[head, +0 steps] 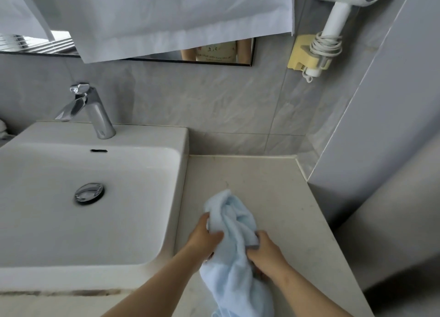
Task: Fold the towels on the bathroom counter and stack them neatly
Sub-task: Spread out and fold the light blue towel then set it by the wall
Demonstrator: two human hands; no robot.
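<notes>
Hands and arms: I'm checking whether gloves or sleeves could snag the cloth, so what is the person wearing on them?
Nothing shows on either. The left hand and right hand are bare, with no gloves, rings or watch visible. Both forearms are uncovered to the frame's bottom edge; no sleeve comes into view.
</notes>
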